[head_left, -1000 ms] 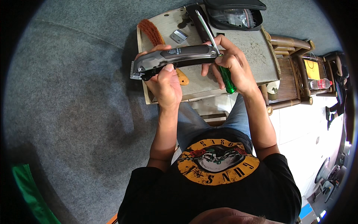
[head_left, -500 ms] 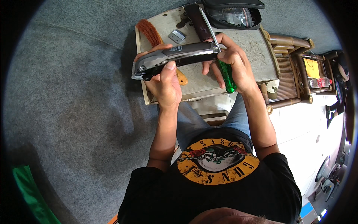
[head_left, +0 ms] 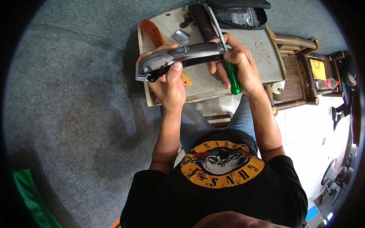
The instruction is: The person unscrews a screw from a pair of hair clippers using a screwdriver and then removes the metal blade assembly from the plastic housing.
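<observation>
My left hand (head_left: pixel 167 81) grips a silver and black hair clipper (head_left: pixel 178 59), held level above a small worn table (head_left: pixel 251 45), blade end pointing left. A screwdriver with a green handle (head_left: pixel 232 76) is in my right hand (head_left: pixel 239 64); its metal shaft runs up past the clipper's rear end. The right fingers also touch that rear end of the clipper.
On the table lie an orange-bristled brush (head_left: pixel 152 32), a small metal plate (head_left: pixel 180 36), a dark brown strip (head_left: pixel 203 21) and a black pouch (head_left: pixel 239 13). Grey carpet (head_left: pixel 76 114) lies to the left. A bamboo rack (head_left: pixel 300 72) with a bottle (head_left: pixel 325 83) stands on the right.
Both hands have shifted slightly with the clipper and screwdriver; the grips are unchanged.
</observation>
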A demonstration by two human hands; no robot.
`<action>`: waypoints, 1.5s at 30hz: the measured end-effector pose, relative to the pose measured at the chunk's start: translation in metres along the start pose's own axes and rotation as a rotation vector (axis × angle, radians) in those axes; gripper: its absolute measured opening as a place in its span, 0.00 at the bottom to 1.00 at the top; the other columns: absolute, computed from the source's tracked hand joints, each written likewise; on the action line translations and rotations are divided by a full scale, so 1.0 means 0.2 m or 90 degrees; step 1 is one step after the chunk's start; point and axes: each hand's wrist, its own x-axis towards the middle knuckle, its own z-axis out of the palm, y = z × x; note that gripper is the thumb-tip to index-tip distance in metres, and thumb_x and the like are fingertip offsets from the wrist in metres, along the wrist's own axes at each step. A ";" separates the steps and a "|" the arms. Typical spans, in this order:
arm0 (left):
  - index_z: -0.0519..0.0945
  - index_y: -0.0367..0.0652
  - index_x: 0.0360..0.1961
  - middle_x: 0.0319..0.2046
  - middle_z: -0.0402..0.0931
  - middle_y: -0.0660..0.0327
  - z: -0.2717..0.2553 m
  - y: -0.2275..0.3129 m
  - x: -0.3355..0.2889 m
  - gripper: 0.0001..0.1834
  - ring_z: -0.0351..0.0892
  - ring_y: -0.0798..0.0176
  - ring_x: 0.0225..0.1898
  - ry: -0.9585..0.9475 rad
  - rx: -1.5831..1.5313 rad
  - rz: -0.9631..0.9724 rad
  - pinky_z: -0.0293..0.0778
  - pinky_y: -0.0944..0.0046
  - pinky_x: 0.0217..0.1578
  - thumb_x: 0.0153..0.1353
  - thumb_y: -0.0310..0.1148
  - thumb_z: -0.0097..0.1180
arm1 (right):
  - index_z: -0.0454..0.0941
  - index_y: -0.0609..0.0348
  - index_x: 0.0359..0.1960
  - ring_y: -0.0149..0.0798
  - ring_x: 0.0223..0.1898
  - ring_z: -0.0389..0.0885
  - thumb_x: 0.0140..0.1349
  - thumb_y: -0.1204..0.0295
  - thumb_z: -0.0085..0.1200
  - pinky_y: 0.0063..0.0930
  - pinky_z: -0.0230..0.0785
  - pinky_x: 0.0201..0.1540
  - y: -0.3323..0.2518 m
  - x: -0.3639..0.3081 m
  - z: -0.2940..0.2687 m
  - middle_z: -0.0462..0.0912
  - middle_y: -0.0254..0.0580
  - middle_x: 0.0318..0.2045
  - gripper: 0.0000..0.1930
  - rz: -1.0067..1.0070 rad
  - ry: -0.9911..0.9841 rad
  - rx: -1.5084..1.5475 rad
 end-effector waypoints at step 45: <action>0.58 0.42 0.70 0.59 0.72 0.45 0.07 0.06 -0.01 0.30 0.80 0.39 0.59 -0.037 -0.056 0.047 0.79 0.37 0.60 0.75 0.47 0.45 | 0.73 0.63 0.56 0.26 0.10 0.67 0.79 0.59 0.50 0.18 0.59 0.14 -0.01 0.00 0.01 0.85 0.47 0.32 0.18 0.042 0.000 0.031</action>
